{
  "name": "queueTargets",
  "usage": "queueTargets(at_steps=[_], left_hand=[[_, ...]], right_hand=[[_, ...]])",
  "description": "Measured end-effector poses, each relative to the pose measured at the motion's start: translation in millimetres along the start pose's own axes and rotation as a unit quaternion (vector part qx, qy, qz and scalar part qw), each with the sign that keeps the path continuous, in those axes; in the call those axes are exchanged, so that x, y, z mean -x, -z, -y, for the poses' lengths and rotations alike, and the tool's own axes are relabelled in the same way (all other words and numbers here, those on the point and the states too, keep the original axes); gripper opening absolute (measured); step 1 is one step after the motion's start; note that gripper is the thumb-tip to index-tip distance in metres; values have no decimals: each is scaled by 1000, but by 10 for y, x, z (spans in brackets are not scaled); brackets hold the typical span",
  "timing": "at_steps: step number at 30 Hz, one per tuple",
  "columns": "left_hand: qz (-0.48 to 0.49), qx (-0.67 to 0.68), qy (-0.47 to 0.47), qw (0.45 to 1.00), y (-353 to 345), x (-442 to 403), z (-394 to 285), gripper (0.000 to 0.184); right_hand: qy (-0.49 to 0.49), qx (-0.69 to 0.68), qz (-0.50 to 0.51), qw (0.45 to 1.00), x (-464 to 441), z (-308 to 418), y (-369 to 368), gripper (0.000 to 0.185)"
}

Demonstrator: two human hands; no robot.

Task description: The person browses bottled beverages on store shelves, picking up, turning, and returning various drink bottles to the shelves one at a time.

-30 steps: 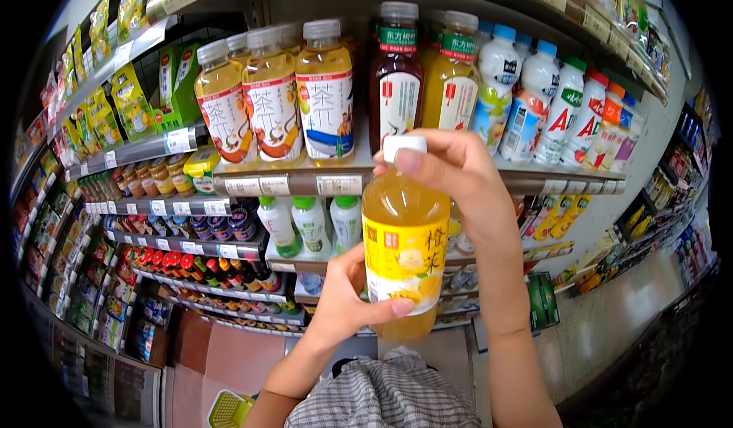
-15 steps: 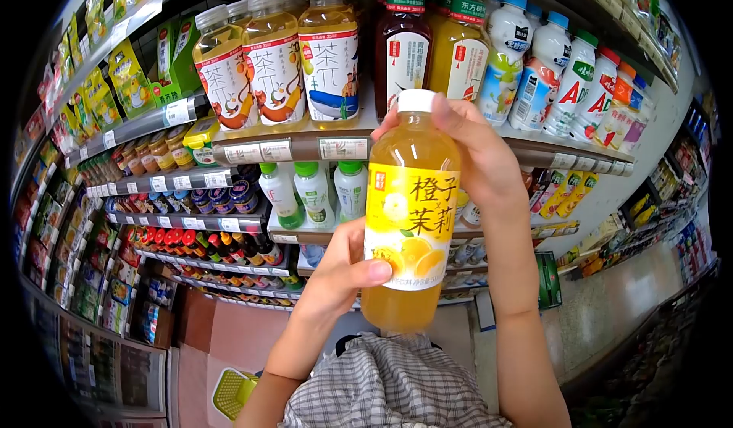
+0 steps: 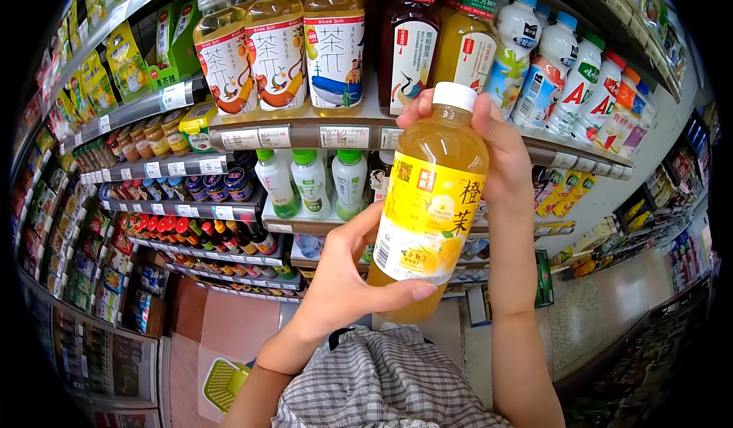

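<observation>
A clear bottle of orange-yellow drink (image 3: 433, 206) with a yellow label and white cap is held up in front of the shelves, tilted slightly to the right. My left hand (image 3: 353, 275) grips its lower part, with the thumb across the bottom of the label. Behind the bottle's neck and shoulder, my right hand (image 3: 500, 142) is wrapped round it, some fingers hidden by the bottle. The label faces me, showing a small square code, printed characters and pictures of oranges. The cap is on.
Tea bottles (image 3: 336, 54) stand on the shelf (image 3: 305, 132) behind, with a dark bottle (image 3: 411, 38) and white bottles (image 3: 576, 84) to their right. Green-capped bottles (image 3: 309, 184) are one level lower. Jars and packets fill the left shelves. A green basket (image 3: 224, 382) is on the floor.
The bottle has risen, moved right and tilted, and its label has turned back and forth. Both hands moved with it, and my right fingers shifted from the cap to the neck and shoulder.
</observation>
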State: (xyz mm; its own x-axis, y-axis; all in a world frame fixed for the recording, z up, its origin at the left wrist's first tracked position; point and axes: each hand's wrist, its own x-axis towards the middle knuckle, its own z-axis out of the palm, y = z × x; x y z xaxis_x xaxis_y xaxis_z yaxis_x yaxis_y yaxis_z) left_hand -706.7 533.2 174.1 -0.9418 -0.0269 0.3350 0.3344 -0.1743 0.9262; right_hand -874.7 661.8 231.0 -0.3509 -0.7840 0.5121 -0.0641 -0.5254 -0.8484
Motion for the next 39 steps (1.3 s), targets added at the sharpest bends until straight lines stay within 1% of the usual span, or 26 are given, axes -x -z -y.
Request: queueTargets(at_steps=[5, 8, 11, 14, 16, 19, 21, 22, 25, 28, 31, 32, 35, 38, 39], left_hand=[[-13, -26, -4, 1000, -21, 17, -21, 68], [-6, -26, -7, 1000, 2, 11, -15, 68], [-2, -28, -1, 1000, 31, -18, 29, 69], [-16, -64, 13, 998, 34, -39, 41, 70], [-34, -109, 11, 993, 35, -50, 57, 72], [-79, -290, -85, 950, 76, -78, 185, 75], [-99, -335, -85, 933, 58, -75, 200, 78], [-109, -357, -84, 924, 48, -80, 207, 79], [-146, -384, -151, 899, 48, -125, 304, 77], [-144, -301, -100, 937, 59, -153, 318, 71], [-88, -136, -33, 986, 57, -150, 223, 64], [-81, -113, -26, 990, 62, -149, 226, 64], [-57, -47, 3, 997, 79, -132, 231, 62], [-21, 16, 43, 999, 104, -110, 214, 63], [-7, 35, 53, 998, 122, -105, 218, 63]], right_hand=[[5, -17, 22, 1000, -4, -23, -5, 60], [-6, 6, 1, 1000, -10, -1, -50, 65], [21, 16, 30, 999, -60, 9, -17, 56], [6, 162, -44, 986, -17, 100, -201, 73], [35, 213, -59, 975, 2, 109, -258, 70], [96, 284, -91, 950, 8, 70, -311, 61], [133, 327, -109, 929, 35, 38, -341, 56], [132, 345, -111, 922, 54, 56, -370, 50], [154, 351, -133, 914, 48, 27, -402, 43], [103, 298, -173, 933, 5, 26, -421, 41], [56, 302, -184, 934, -38, 16, -354, 39], [38, 335, -153, 929, -38, 48, -341, 32], [-15, 282, -143, 949, -48, 100, -362, 35], [-3, 210, -161, 965, -82, 25, -358, 38], [-18, 194, -155, 969, -79, 20, -339, 37]])
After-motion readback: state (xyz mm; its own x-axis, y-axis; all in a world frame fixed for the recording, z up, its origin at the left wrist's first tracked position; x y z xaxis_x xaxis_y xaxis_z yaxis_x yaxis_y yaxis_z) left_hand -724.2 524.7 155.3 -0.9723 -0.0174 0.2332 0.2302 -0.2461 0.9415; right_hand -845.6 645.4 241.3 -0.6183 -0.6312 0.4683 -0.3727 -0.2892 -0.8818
